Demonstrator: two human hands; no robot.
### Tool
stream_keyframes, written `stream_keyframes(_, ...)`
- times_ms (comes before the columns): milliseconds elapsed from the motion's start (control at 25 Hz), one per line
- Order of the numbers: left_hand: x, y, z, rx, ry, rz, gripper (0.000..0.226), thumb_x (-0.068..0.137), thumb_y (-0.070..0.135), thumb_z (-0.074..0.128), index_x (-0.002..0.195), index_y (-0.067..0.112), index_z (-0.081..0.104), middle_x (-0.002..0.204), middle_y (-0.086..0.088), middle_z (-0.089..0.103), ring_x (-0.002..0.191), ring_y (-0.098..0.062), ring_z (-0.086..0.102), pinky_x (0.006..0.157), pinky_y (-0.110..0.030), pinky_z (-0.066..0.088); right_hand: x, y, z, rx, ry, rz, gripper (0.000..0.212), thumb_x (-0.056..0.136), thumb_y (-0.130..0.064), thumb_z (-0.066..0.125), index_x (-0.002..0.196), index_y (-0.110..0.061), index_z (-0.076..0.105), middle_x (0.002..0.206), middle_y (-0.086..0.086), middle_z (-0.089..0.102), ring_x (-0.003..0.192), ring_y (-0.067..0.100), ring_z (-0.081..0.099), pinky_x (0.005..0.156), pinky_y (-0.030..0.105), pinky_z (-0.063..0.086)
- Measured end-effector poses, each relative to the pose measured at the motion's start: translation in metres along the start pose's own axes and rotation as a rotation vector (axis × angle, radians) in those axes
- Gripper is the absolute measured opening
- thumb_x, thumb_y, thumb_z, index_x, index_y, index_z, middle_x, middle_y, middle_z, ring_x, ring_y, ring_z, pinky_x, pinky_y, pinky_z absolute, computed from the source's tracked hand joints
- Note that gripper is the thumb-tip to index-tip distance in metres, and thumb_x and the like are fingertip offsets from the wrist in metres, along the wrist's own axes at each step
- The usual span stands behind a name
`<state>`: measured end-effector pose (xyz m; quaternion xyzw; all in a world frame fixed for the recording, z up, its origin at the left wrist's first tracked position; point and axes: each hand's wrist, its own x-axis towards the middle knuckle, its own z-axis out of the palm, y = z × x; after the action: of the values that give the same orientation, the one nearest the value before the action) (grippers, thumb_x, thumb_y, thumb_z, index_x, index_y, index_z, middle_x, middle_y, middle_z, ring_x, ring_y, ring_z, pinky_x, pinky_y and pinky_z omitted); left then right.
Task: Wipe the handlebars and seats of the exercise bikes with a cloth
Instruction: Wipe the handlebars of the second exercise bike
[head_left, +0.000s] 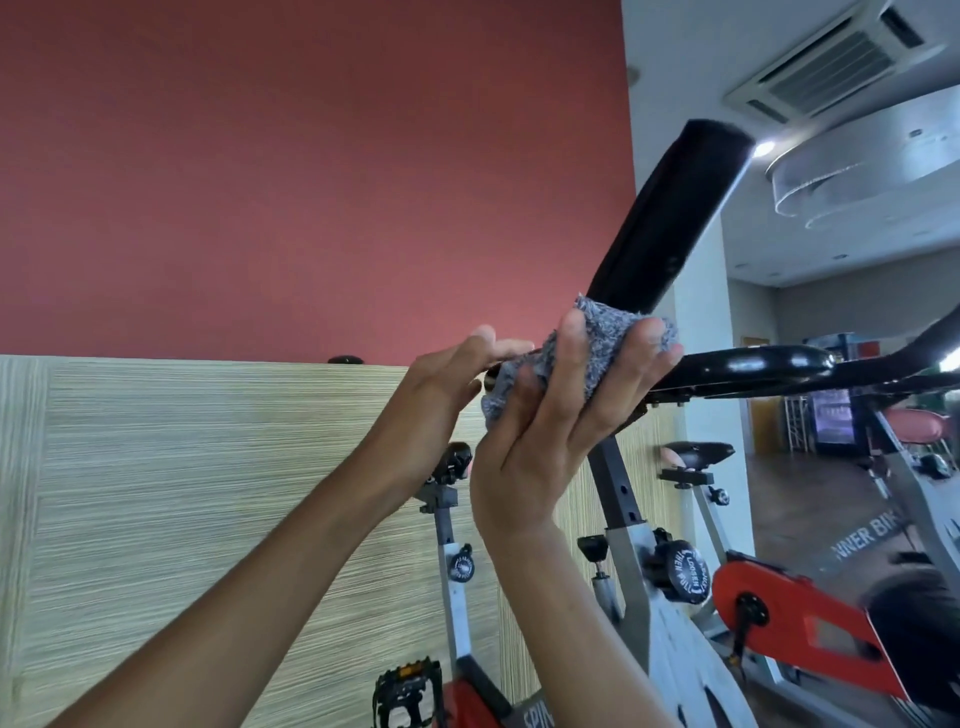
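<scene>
**Wiping the handlebar: risking missed patches and a slipping cloth**

Clamping the grey cloth (602, 343) against the foot of the upright black handlebar grip (670, 218) with the right hand (566, 415), curling its fingers (574, 332) round cloth and bar together. Reaching in from the side with the left hand (447, 384), holding its fingers close together and fairly straight at the cloth's edge. Pinching it or merely steadying the bar: not possible to tell from this angle.

Probably risking several things from here:

- Bunching the cloth into a wad and so cleaning only a narrow stripe, leaving the far side of the grip untouched.
- Losing the loose corner hanging below the palm and dropping the cloth down onto the grey bike frame (670, 654).
- Sliding toward the grip's top end with too light a squeeze, skating over grime rather than lifting it.
- Leaning hard on the bar and twisting it, given a possibly slack adjuster knob (680, 571); only guessing there.
- Skipping the glossy horizontal bar (753, 364) running off to the right.
- Skipping the seats, judging by one black seat (698, 451) on a bike behind, well apart from both hands.

Working at no tabletop, just standing close among the bikes.

- Facing a pale striped panel wall (208, 493) under a red wall (311, 182).
- Glimpsing a brown floor (795, 478) at far right and a ceiling air unit (831, 62) overhead.
- Seeing a red chain guard (779, 608) and a pedal (408, 691) lower down.
</scene>
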<state>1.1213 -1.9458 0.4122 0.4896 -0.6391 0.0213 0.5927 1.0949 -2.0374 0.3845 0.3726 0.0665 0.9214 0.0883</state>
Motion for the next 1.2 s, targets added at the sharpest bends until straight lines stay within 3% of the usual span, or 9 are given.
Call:
stream_keyframes(360, 0.006, -0.01, -0.001, -0.195, 0.037, 0.022, 0.055, 0.105, 0.045, 0.031, 0.089, 0.026, 0.081, 0.111, 0.002, 0.074, 0.117, -0.011, 0.063, 0.114, -0.045, 0.037, -0.031, 0.025, 0.019, -0.027, 0.005, -0.148, 0.062, 0.105, -0.012, 0.042, 0.158, -0.026, 0.013, 0.165, -0.008, -0.013, 0.153, 0.016, -0.012, 0.123, 0.051, 0.005)
stream_keyframes(440, 0.006, -0.016, -0.002, -0.19, 0.036, 0.058, 0.052, 0.105, 0.045, 0.033, 0.095, 0.025, 0.08, 0.112, 0.001, 0.074, 0.118, -0.011, 0.062, 0.115, -0.043, 0.036, -0.041, 0.031, 0.025, -0.043, -0.017, -0.189, 0.067, 0.104, -0.007, 0.047, 0.158, -0.024, 0.011, 0.165, -0.007, -0.016, 0.152, 0.013, -0.014, 0.124, 0.048, 0.004)
stream_keyframes(600, 0.004, -0.031, 0.0, -0.088, 0.031, 0.18, 0.05, 0.101, 0.045, 0.029, 0.114, 0.023, 0.072, 0.116, 0.002, 0.073, 0.123, -0.009, 0.059, 0.116, -0.039, 0.031, -0.064, 0.053, 0.033, -0.091, -0.103, -0.293, 0.1, 0.083, 0.01, 0.063, 0.159, -0.022, 0.007, 0.164, -0.006, -0.021, 0.152, 0.013, -0.017, 0.125, 0.045, 0.001)
stream_keyframes(880, 0.003, -0.046, 0.008, -0.181, 0.066, 0.247, 0.052, 0.101, 0.043, 0.028, 0.118, 0.018, 0.07, 0.119, -0.001, 0.072, 0.125, -0.015, 0.059, 0.117, -0.043, 0.029, -0.073, 0.105, 0.023, -0.121, -0.295, -0.557, 0.1, 0.082, 0.014, 0.057, 0.158, -0.032, 0.01, 0.165, -0.01, -0.019, 0.153, 0.025, -0.013, 0.125, 0.045, 0.006)
stream_keyframes(1080, -0.001, -0.045, 0.016, -0.196, 0.088, 0.267, 0.05, 0.101, 0.042, 0.026, 0.117, 0.02, 0.068, 0.121, 0.005, 0.071, 0.125, -0.007, 0.057, 0.118, -0.04, 0.028, -0.057, 0.139, 0.002, -0.268, -0.47, -0.818, 0.105, 0.074, 0.021, 0.047, 0.158, -0.03, 0.011, 0.165, -0.009, -0.016, 0.153, 0.026, -0.012, 0.125, 0.046, 0.004)
stream_keyframes(1200, -0.002, -0.046, 0.018, -0.17, 0.125, 0.286, 0.05, 0.102, 0.041, 0.026, 0.119, 0.02, 0.068, 0.125, 0.006, 0.069, 0.128, -0.006, 0.055, 0.119, -0.038, 0.027, -0.052, 0.166, -0.02, -0.364, -0.619, -0.857, 0.112, 0.068, 0.021, 0.053, 0.159, -0.03, 0.01, 0.166, -0.006, -0.012, 0.153, 0.027, -0.01, 0.125, 0.047, 0.002)
